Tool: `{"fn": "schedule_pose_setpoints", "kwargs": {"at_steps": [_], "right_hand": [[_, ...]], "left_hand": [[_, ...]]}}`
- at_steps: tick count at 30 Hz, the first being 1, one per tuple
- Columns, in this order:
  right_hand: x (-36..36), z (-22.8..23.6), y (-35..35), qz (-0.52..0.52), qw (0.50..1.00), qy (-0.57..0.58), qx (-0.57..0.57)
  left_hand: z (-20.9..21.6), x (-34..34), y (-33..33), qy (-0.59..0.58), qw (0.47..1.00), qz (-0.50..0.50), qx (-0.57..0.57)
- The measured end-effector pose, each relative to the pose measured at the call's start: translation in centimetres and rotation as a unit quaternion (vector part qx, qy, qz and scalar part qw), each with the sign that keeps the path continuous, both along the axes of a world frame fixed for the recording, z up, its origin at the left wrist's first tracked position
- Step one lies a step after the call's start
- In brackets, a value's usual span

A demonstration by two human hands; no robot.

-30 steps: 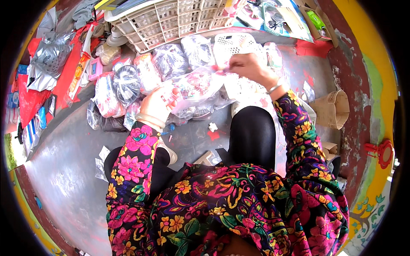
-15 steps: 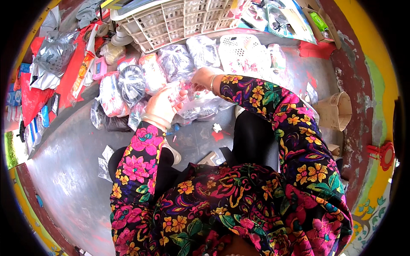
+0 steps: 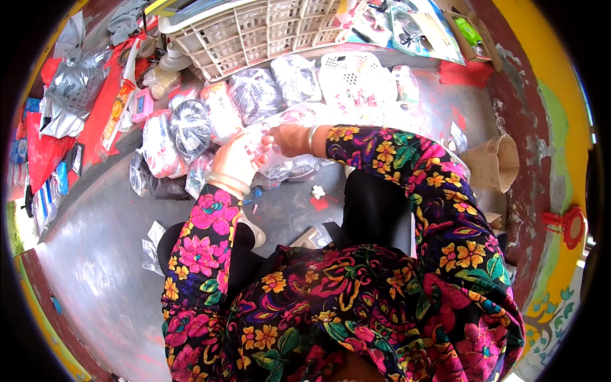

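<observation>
Now R hand [image 3: 286, 139] has swung across from the right to meet L hand [image 3: 237, 159]; both pinch one clear plastic packet [image 3: 280, 162] w/ pink contents, fingers closed on it, over grey floor [image 3: 95, 254].

White lattice basket [image 3: 254, 28], cardboard cone [image 3: 493, 165], silver foil bags [image 3: 73, 89].

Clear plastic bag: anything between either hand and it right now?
Nothing visible. The left hand and right hand both grip the clear plastic bag directly, meeting over its top. Other filled bags lie beside it on the grey floor, not in between.
</observation>
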State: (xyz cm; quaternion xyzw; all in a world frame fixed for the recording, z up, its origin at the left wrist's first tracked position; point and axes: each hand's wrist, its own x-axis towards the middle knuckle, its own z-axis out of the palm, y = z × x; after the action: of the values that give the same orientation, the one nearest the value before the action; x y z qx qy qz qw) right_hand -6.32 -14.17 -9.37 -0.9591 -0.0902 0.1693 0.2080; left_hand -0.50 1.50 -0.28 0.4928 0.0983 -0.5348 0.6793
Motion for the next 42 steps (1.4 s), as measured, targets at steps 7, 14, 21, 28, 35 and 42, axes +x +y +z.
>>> {"fn": "schedule_pose_setpoints", "kwargs": {"at_steps": [7, 14, 21, 28, 35, 42], "right_hand": [[0.4, -0.5, 0.0, 0.037, 0.997, 0.061, 0.035], [0.5, 6.1, -0.2, -0.015, 0.996, 0.076, -0.051], [-1.4, 6.1, -15.6, -0.127, 0.956, -0.254, 0.080], [-5.8, -4.1, -18.0, -0.330, 0.934, -0.010, -0.137], [-4.3, -4.1, -16.0, -0.359, 0.916, 0.035, -0.178], [-6.1, -5.2, -19.1, -0.455, 0.882, -0.117, 0.028]], "left_hand": [[-0.1, 0.0, -0.2, 0.008, 1.000, 0.008, 0.007], [-0.9, 0.6, -0.2, 0.016, 0.999, -0.021, -0.030], [-0.2, 0.7, 0.7, 0.012, 0.999, 0.006, -0.030], [-0.1, 0.3, 0.1, 0.029, 0.999, 0.011, -0.012], [0.0, 0.1, 0.0, 0.019, 1.000, 0.006, -0.009], [0.1, 0.2, 0.1, 0.018, 1.000, -0.006, -0.009]]}}
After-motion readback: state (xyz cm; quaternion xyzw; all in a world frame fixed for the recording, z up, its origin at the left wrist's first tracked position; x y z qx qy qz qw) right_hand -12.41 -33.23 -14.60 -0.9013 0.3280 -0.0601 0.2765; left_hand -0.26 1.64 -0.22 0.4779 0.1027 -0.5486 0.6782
